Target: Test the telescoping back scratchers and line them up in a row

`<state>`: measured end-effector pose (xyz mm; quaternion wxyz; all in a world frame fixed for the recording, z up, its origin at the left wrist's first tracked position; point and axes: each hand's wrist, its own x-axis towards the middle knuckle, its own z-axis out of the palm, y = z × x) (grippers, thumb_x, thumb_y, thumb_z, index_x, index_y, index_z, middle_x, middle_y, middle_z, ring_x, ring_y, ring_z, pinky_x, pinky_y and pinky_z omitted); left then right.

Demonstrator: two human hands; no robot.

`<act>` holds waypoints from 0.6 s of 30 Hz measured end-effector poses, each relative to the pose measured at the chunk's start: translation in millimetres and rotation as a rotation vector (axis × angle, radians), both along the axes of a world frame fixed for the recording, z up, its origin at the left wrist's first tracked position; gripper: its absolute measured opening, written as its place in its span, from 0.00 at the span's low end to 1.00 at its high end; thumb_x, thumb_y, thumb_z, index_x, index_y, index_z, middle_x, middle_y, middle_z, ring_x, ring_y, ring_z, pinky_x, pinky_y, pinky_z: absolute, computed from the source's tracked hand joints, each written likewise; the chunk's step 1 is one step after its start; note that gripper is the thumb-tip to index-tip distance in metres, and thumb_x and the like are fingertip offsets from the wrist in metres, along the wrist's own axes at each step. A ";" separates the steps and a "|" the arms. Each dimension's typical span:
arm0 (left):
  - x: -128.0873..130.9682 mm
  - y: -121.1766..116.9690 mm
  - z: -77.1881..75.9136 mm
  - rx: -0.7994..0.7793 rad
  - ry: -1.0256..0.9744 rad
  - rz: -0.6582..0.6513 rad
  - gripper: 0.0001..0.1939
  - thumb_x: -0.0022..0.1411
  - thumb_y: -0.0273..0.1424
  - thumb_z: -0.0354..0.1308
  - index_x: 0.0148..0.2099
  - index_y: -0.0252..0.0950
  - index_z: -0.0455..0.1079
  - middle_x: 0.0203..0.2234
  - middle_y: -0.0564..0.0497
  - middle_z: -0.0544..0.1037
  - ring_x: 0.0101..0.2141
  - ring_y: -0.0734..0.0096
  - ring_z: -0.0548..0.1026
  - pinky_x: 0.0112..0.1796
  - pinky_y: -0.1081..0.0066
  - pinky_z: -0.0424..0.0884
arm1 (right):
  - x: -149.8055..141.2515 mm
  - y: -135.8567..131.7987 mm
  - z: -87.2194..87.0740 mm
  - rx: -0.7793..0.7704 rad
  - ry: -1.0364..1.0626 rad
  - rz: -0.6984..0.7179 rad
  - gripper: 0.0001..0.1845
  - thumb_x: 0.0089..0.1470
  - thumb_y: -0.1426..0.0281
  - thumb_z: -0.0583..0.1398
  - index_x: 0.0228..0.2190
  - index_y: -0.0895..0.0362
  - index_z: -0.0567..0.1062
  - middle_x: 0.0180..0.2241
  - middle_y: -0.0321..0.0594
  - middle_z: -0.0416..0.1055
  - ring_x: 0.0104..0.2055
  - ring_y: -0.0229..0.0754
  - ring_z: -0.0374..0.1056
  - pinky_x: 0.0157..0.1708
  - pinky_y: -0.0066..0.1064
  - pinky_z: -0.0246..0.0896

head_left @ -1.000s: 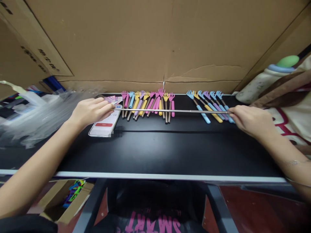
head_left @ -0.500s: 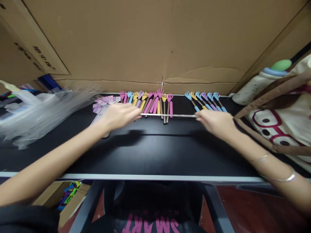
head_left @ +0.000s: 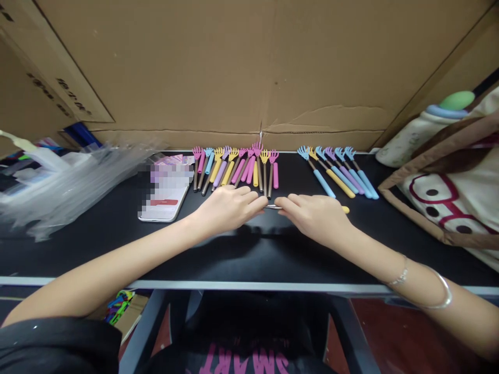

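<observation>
Over the black table, my left hand point(head_left: 234, 210) and my right hand point(head_left: 317, 218) are both closed around one telescopic back scratcher, their thumbs and fingers nearly meeting. Only a short piece of its metal rod point(head_left: 273, 206) shows between them. A rounded yellow end point(head_left: 345, 210) sticks out past my right hand and seems to be its handle; the head is hidden in my left hand. Behind my hands lies a row of back scratchers in pink, yellow, blue and purple, some with a loose-looking pink grip point(head_left: 275, 175) beside the rod. Further right, several back scratchers with a blue handle point(head_left: 324, 184) lie side by side.
A phone point(head_left: 161, 208) lies by my left forearm, near pink printed cards point(head_left: 177, 160). Clear plastic sleeves point(head_left: 89, 182) are heaped at left. A bag point(head_left: 448, 208) and a bottle point(head_left: 413, 135) stand at right. Cardboard point(head_left: 249, 67) walls the back.
My hands have come together and nearer to me, and the long stretch of rod between them has shortened to a small piece. The phone and the right-hand scratchers' handles are now uncovered.
</observation>
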<state>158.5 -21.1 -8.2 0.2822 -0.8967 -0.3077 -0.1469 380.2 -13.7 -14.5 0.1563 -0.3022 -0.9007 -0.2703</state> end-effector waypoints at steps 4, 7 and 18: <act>-33.0 4.5 12.8 0.049 0.021 0.081 0.16 0.72 0.35 0.44 0.35 0.40 0.68 0.25 0.51 0.74 0.28 0.69 0.72 0.25 0.69 0.57 | 49.0 16.7 6.3 0.047 -0.008 -0.074 0.20 0.66 0.65 0.47 0.32 0.54 0.76 0.24 0.37 0.73 0.24 0.37 0.63 0.25 0.30 0.42; -90.4 14.2 18.6 0.101 0.032 0.244 0.18 0.72 0.40 0.43 0.33 0.40 0.67 0.25 0.50 0.74 0.30 0.66 0.71 0.25 0.67 0.56 | 122.7 44.8 8.3 0.020 0.069 -0.306 0.23 0.65 0.58 0.47 0.34 0.54 0.78 0.31 0.44 0.77 0.26 0.40 0.65 0.25 0.31 0.44; -153.7 17.6 11.6 -0.014 -0.041 0.291 0.18 0.73 0.36 0.39 0.34 0.40 0.65 0.23 0.54 0.71 0.29 0.68 0.63 0.26 0.67 0.52 | 201.0 76.1 1.2 -0.188 0.042 -0.398 0.25 0.58 0.48 0.53 0.35 0.53 0.79 0.31 0.50 0.77 0.28 0.43 0.66 0.28 0.34 0.49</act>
